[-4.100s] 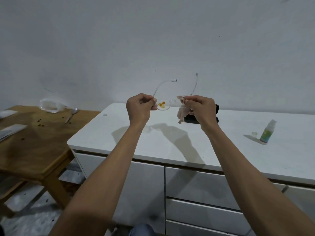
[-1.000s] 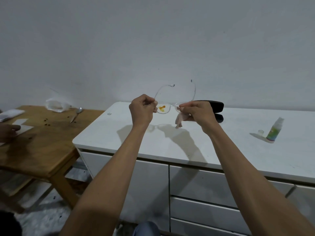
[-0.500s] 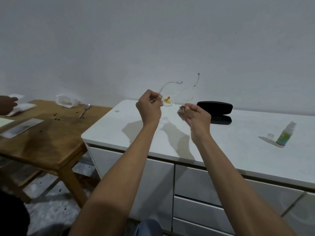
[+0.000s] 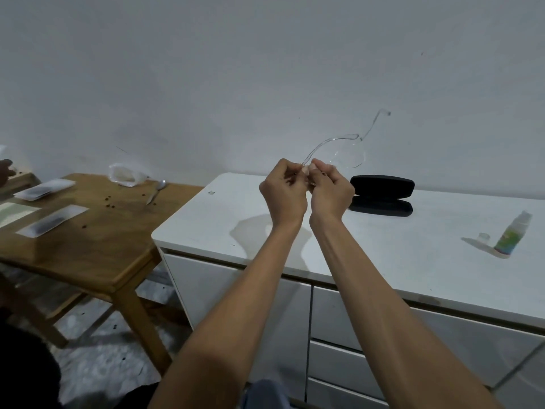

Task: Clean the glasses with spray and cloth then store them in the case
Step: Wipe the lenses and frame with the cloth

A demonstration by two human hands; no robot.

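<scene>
A: Where are the glasses (image 4: 348, 156) seen?

B: They are held up above the white desk (image 4: 383, 246), in front of the wall. One clear lens is raised to the right of the hands, and two thin temples are seen, one curving down into the fingers, the other rising up and right.

A: How are the hands set?

B: The left hand (image 4: 284, 194) and the right hand (image 4: 330, 193) are brought close together, knuckles nearly touching. The left grip is pinched on the near temple end. The right grip is curled tight beside it and is probably pinched on the frame as well; the view there is poor, and a cloth cannot be made out.

A: And the case (image 4: 382, 194)?

B: It is laid open on the desk, just behind and to the right of the right hand, its black lid raised above its base.

A: The spray (image 4: 511, 234)?

B: It is stood upright near the desk's right end, well apart from the hands, with a small clear cap (image 4: 483, 237) set just beside it on the left.

A: Anything else?

B: A wooden table (image 4: 97, 231) is placed at the left, with a spoon (image 4: 156, 191), a clear bag (image 4: 125, 175) and flat packets (image 4: 53, 221) on it.
</scene>
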